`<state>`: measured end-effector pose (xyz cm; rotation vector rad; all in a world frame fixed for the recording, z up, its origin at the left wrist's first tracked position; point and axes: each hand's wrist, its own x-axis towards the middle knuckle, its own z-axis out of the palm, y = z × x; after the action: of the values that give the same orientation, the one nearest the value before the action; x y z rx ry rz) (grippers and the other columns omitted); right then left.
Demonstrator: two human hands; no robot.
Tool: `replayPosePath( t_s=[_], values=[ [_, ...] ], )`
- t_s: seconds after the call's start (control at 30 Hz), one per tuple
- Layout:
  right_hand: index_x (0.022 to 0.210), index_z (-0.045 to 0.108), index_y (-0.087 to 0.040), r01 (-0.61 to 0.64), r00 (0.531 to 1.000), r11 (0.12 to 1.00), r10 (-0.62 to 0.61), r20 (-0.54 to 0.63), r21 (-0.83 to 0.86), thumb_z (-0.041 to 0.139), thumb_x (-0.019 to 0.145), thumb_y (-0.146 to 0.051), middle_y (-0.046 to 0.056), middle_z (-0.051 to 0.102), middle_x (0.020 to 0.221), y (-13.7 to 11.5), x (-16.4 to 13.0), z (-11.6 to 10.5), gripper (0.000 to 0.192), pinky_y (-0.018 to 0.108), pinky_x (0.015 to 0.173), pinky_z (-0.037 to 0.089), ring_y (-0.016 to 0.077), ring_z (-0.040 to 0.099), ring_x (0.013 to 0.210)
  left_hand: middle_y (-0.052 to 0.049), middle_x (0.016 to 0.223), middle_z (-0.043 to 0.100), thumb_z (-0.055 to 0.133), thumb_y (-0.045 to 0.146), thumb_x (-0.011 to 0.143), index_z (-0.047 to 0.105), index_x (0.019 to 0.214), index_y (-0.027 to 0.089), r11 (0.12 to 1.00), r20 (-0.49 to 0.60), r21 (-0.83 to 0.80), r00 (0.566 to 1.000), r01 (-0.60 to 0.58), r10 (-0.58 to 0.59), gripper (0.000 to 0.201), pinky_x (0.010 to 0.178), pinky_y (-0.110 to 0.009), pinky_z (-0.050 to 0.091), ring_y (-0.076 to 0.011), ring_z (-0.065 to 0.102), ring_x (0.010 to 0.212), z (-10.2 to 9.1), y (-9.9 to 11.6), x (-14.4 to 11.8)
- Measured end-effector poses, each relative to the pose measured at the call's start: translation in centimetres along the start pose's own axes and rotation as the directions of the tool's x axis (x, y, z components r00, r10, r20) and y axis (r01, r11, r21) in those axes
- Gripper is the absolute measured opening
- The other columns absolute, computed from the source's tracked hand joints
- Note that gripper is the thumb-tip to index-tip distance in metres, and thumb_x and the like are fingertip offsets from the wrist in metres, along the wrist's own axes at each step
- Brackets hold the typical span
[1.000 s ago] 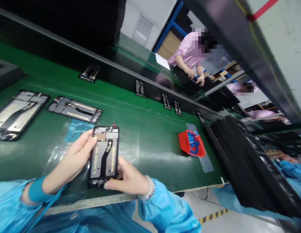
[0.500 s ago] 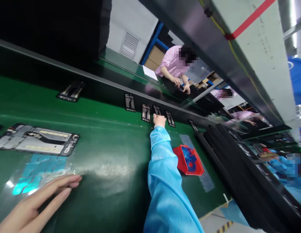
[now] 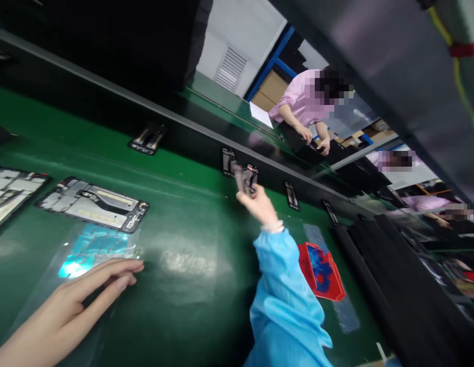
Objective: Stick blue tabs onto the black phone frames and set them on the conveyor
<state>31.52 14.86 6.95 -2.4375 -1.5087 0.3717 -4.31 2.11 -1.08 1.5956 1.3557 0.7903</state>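
My right hand, in a blue sleeve, is closed on the lower end of a phone frame, blurred by motion and tilted upward. Just behind it lies another phone frame, partly covered by the fingers. To the left, my left hand rests low with its fingers stretched out and nothing in them. Its fingertips are beside a clear sheet with teal film stickers. Above that sheet a larger-looking, nearer phone frame lies on the green mat, its grey back and black ribbon cable facing up.
More phone frames lie spaced along the dark strip at the back. A red bin with blue pieces stands right of my sleeve. Black sheeting covers the right side. Across the bench a co-worker in pink handles something.
My right hand has lifted a phone frame from the back row and drawn it nearer and leftward. The view has swung left. My left hand keeps nearly the same pose.
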Motion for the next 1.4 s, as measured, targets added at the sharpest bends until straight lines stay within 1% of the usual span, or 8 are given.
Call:
replayPosePath(
  t_s=[0.1,0.23,0.33,0.47,0.67,0.9,1.17,1.4],
  values=[
    [0.139,0.037,-0.013,0.388,0.92,0.915,-0.377,0.107,-0.112,0.063,0.07,-0.054,0.016,0.059,0.116,-3.8,-7.5,4.0,0.084,0.04,0.087,0.048,0.0305,0.059,0.104,0.009,0.109,0.071,0.055,0.048,0.082,0.069,0.1,0.045,0.996,0.051,0.063,0.997,-0.057,0.054,0.023,0.094,-0.036,0.052,-0.0243,0.069,0.096,-0.4,1.7,-0.1],
    [0.141,0.033,-0.008,0.528,0.849,0.813,-0.494,0.188,-0.247,0.059,0.072,-0.056,0.021,0.058,0.112,-7.4,-11.4,7.4,0.088,0.043,0.079,0.051,0.0341,0.059,0.1,0.001,0.11,0.072,0.053,0.044,0.085,0.071,0.102,0.035,0.974,0.105,0.107,0.976,-0.201,0.19,0.026,0.088,-0.026,0.053,-0.021,0.069,0.096,-0.7,2.8,-0.4],
    [0.139,0.037,-0.013,0.535,0.838,0.82,-0.486,0.247,-0.203,0.052,0.077,-0.065,0.019,0.058,0.116,-8.9,-7.5,7.0,0.082,0.042,0.084,0.049,0.0324,0.059,0.105,0.0,0.111,0.071,0.051,0.041,0.087,0.07,0.103,0.031,0.959,0.112,0.133,0.965,-0.251,0.237,0.027,0.087,-0.022,0.053,-0.0189,0.07,0.095,-0.9,2.5,-0.8],
    [0.132,0.044,-0.006,0.141,0.989,0.968,-0.148,-0.016,-0.205,0.048,0.084,-0.061,0.023,0.051,0.129,-9.4,2.3,4.1,0.073,0.041,0.099,0.04,0.0311,0.049,0.121,0.002,0.116,0.069,0.051,0.037,0.089,0.068,0.108,0.033,0.94,0.078,0.165,0.954,-0.3,0.291,0.026,0.093,-0.022,0.05,-0.0182,0.067,0.102,-0.8,1.2,-1.5],
    [0.122,0.053,-0.013,-0.058,0.998,0.974,0.061,0.007,-0.22,0.055,0.088,-0.043,0.012,0.057,0.122,-8.7,8.9,2.5,0.045,0.044,0.095,0.046,0.0232,0.057,0.11,0.007,0.117,0.068,0.054,0.03,0.088,0.063,0.115,0.036,0.913,0.046,0.176,0.929,-0.368,0.366,0.029,0.096,-0.018,0.047,-0.0137,0.065,0.106,-1.5,1.8,-1.5],
    [0.144,0.024,-0.005,0.061,0.997,0.969,-0.048,0.06,-0.238,0.057,0.076,-0.056,0.023,0.051,0.13,-3.5,-4.7,3.4,0.091,0.043,0.099,0.041,0.0356,0.049,0.123,0.003,0.097,0.071,0.042,0.032,0.092,0.066,0.101,0.022,0.95,-0.144,0.175,0.948,-0.257,0.283,0.028,0.08,-0.027,0.054,-0.014,0.067,0.086,-6.9,3.4,0.8],
    [0.141,0.031,-0.003,0.157,0.987,0.946,-0.156,0.025,-0.283,0.055,0.075,-0.065,0.026,0.053,0.121,1.4,-20.5,6.3,0.093,0.048,0.083,0.05,0.0395,0.054,0.113,-0.011,0.141,0.05,0.053,0.057,0.083,0.051,0.131,0.016,0.798,0.273,0.476,0.924,-0.37,0.266,0.063,0.108,-0.04,0.034,-0.0276,0.043,0.131,-9.6,-1.7,1.2],
    [0.12,0.053,-0.017,0.681,0.728,0.713,-0.683,-0.054,0.164,0.049,0.091,-0.036,0.01,0.064,0.103,-5.8,-21.4,7.6,0.035,0.035,0.087,0.049,0.0205,0.059,0.098,-0.011,0.133,0.057,0.055,0.051,0.085,0.055,0.127,0.016,0.637,0.3,0.639,0.903,-0.43,0.309,0.054,0.095,-0.038,0.037,-0.0287,0.047,0.121,-8.5,-2.4,2.8]
  ],
)
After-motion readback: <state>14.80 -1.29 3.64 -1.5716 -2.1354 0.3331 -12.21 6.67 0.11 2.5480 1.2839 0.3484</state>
